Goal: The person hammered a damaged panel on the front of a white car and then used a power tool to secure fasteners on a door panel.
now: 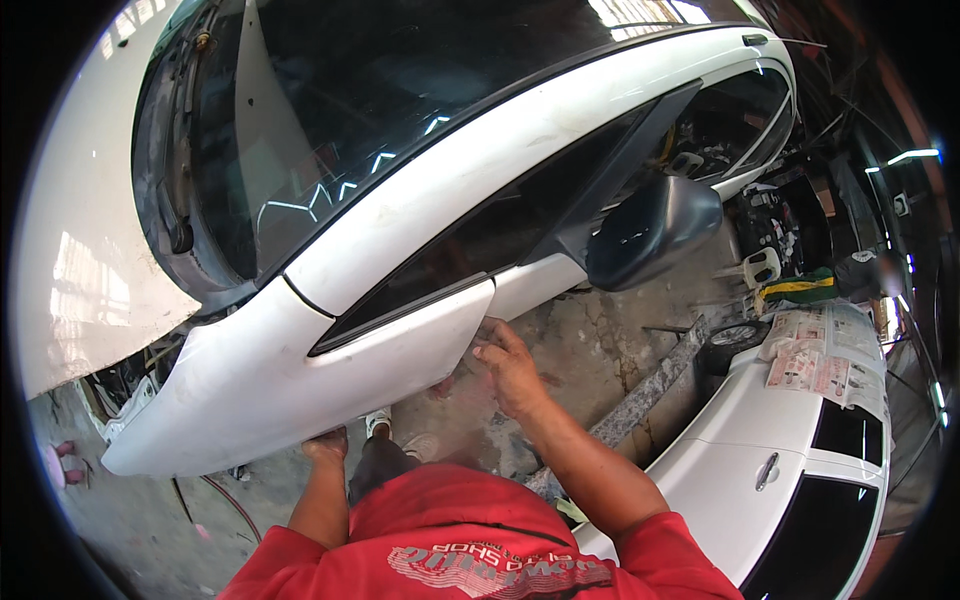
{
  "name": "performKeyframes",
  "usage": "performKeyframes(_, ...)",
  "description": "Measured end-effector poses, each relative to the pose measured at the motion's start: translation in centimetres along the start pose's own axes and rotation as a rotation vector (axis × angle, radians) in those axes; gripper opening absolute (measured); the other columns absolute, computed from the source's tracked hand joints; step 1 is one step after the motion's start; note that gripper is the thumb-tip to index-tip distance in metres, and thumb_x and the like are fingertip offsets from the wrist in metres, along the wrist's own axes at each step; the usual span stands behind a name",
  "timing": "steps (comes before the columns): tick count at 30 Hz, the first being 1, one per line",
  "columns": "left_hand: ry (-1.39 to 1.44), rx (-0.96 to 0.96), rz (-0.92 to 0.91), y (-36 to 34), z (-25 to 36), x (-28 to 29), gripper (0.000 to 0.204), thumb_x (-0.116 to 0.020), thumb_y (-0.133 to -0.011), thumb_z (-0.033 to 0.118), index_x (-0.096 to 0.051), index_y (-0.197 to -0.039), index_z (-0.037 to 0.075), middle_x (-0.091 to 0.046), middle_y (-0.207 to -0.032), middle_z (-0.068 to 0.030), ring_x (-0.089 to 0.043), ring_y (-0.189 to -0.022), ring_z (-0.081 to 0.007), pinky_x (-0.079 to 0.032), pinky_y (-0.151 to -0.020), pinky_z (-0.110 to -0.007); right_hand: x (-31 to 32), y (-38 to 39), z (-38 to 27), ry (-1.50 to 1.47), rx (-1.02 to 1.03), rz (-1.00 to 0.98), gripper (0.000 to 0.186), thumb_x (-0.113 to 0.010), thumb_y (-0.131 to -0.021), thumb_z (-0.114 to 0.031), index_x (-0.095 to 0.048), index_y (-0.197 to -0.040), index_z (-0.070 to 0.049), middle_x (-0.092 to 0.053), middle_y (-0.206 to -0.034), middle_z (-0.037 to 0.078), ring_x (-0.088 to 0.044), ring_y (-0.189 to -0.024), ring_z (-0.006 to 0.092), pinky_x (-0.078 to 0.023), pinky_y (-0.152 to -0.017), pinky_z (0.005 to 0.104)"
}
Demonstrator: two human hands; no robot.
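A white car fender (270, 385) stretches before me along the side of a white car, its outer face smooth with a few smudges. My left hand (326, 443) is at the fender's lower edge, its fingers partly hidden behind the panel. At the rear edge, close to the door gap, my right hand (507, 368) has its fingers bent around the panel's border. Just above the fender is a small dark triangular window (415, 290). A black side mirror (650, 232) sticks out beyond my right hand.
The white hood (85, 250) lies to the left, beside the dark windshield (350, 90). A second white car (740, 450) stands at the right, partly covered with newspaper (815, 350). Near it are a wheel (735, 335), a long grey beam (650, 380) and another person (862, 272). A hose (230, 495) lies on the floor.
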State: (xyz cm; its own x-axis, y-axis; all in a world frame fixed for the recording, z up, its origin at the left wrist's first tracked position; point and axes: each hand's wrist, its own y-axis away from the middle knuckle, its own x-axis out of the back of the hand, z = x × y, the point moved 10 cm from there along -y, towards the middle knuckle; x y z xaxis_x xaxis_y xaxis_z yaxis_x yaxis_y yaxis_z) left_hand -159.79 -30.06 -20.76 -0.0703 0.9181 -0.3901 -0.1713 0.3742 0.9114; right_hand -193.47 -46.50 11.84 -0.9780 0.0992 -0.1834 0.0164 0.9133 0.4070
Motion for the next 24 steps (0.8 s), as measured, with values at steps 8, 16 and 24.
performKeyframes(8, -0.106, -0.019, 0.02, 0.7, -3.5, 0.0, 0.062, -0.029, -0.1, 0.051, -0.053, -0.142, 0.012, -0.054, -0.145, -0.0104, -0.051, -0.134, -0.0316, -0.042, -0.11, -0.049, -0.6, -0.2, 0.0, 0.083, 0.073, 0.121, 0.035, -0.054, -0.082, 0.001, -0.054, -0.117, 0.0, -0.059, -0.115, 0.01, -0.056, -0.106, 0.0194, -0.043, -0.097, 0.0327)
performKeyframes(16, 0.037, -0.128, 0.053, -4.4, -10.8, 0.1, 0.062, -0.034, -0.098, 0.054, -0.058, -0.135, 0.011, -0.056, -0.138, -0.0126, -0.05, -0.13, -0.0312, -0.041, -0.107, -0.051, 0.5, -1.2, -0.2, 0.166, 0.098, 0.133, 0.029, -0.057, -0.082, -0.002, -0.054, -0.111, 0.0, -0.057, -0.104, 0.007, -0.053, -0.096, 0.0166, -0.042, -0.089, 0.0302)
performKeyframes(24, 0.009, -0.096, 0.199, -2.7, -16.8, -2.2, 0.049, -0.045, -0.092, 0.05, -0.066, -0.122, 0.017, -0.067, -0.117, -0.0028, -0.06, -0.11, -0.0273, -0.047, -0.088, -0.054, 2.2, -1.9, 0.2, 0.247, 0.073, 0.175, 0.025, -0.058, -0.09, -0.01, -0.051, -0.113, -0.003, -0.054, -0.11, 0.007, -0.05, -0.102, 0.0165, -0.04, -0.098, 0.0332)
